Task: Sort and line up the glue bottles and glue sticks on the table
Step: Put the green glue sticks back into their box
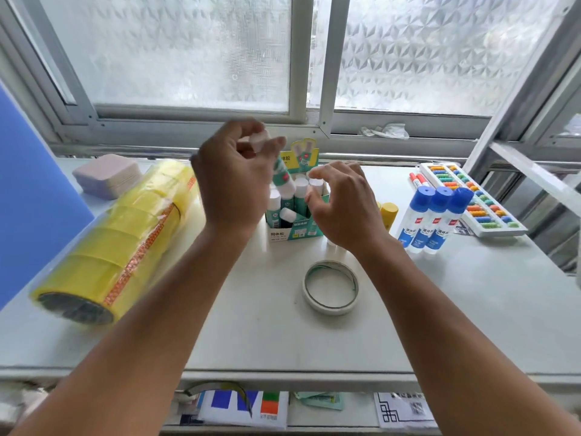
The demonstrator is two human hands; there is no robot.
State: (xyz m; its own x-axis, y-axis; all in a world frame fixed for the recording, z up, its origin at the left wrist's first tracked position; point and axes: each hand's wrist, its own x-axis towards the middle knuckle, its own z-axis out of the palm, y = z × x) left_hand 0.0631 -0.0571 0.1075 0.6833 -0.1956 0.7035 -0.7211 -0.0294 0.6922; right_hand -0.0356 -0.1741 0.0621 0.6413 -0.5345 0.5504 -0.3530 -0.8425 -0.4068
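One glue stick (280, 176) is being held tilted above the green display box (295, 229), its white cap end pinched in the fingertips of the left hand (234, 180), though blur is making the exact grip hard to read. Several more sticks are standing and leaning in that box, so a loose pinch is risking a drop that could knock them askew or tip the light carton. Three blue-capped liquid glue bottles (432, 215) are standing touching in a row to the right, near a yellow-capped stick (389, 214); a careless sweep could be toppling them. Right hand (341, 204) is hovering over the box, fingers curled and apart, gripping nothing. Both forearms are reaching forward over the masking tape roll (330, 286) on the table (471, 309).
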